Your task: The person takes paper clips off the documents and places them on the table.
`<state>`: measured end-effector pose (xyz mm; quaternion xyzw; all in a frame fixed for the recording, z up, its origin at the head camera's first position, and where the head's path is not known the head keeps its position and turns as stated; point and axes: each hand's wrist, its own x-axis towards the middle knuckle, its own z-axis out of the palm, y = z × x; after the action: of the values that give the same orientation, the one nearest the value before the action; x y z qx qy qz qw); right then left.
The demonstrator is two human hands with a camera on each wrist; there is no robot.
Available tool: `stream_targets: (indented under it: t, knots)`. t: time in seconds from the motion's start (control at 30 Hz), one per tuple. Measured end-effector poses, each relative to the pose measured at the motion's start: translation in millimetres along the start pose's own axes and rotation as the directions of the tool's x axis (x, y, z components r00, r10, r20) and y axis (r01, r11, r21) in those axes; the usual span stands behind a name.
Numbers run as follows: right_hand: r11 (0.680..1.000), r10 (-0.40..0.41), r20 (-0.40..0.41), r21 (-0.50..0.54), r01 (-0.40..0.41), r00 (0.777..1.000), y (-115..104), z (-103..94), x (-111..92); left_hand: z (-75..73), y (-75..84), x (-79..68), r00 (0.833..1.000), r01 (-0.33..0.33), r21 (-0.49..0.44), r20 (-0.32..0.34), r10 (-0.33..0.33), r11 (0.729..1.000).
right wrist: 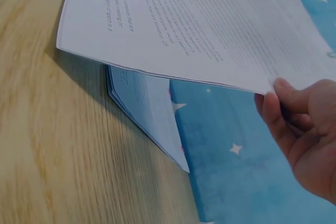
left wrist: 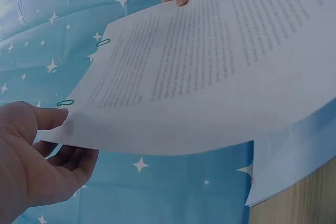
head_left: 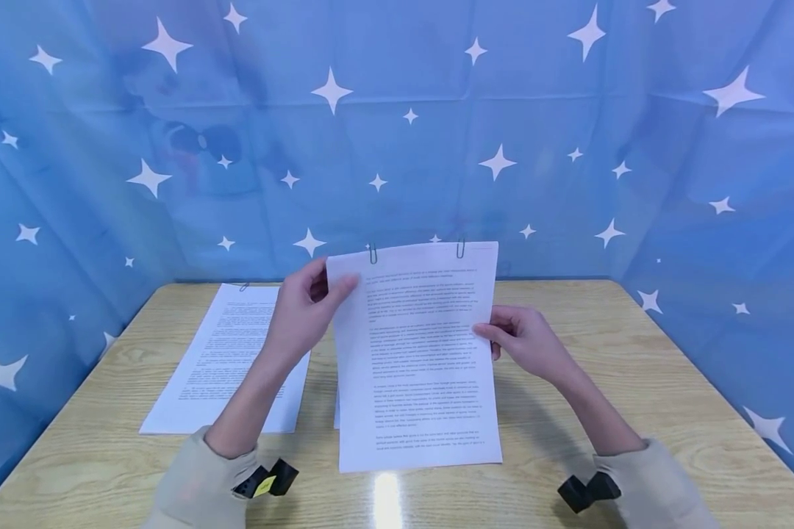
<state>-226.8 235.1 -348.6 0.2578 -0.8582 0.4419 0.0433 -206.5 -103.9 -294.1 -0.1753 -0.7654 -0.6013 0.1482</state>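
Note:
A printed paper stack (head_left: 423, 353) is held up over the table, its text side facing me. Two green paper clips (head_left: 373, 254) sit along its top edge. My left hand (head_left: 306, 308) pinches the upper left corner, thumb on the front and fingers behind. On the right edge, a little above halfway down, my right hand (head_left: 528, 342) pinches the sheets between thumb and fingers. In the right wrist view several sheet edges show along the held stack (right wrist: 157, 51). The left wrist view shows the page (left wrist: 157, 124) bowing between both hands.
A second printed stack (head_left: 231, 353) with a clip (head_left: 244, 286) at its top lies on the left of the wooden table (head_left: 635, 367). Behind the held pages, more paper (right wrist: 142, 103) lies on the table, mostly hidden in the head view. A blue star-patterned curtain (head_left: 397, 147) surrounds the table.

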Motion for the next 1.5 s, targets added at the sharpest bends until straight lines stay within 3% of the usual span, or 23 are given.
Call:
stream_targets:
  t: [0.23,0.5,1.07,1.5]
  knots:
    - [1.0,-0.012,-0.006,-0.01,0.012,1.0,-1,3.7,1,3.5,10.1,-0.1,0.994,-0.09,0.038,-0.052,0.092,0.995]
    - [1.0,-0.019,-0.019,-0.024,0.018,1.0,-5,7.6,1,7.8,14.9,-1.7,0.969,-0.214,0.102,-0.101,0.224,0.972]
    - [1.0,-0.004,-0.006,-0.005,0.004,1.0,-7,8.8,-2,11.6,14.6,-2.2,0.943,-0.28,0.14,-0.145,0.299,0.95]
    - [1.0,-0.009,0.001,-0.017,0.009,1.0,-7,9.3,-1,11.6,14.8,-1.4,0.94,-0.27,0.063,-0.2,0.277,0.961]
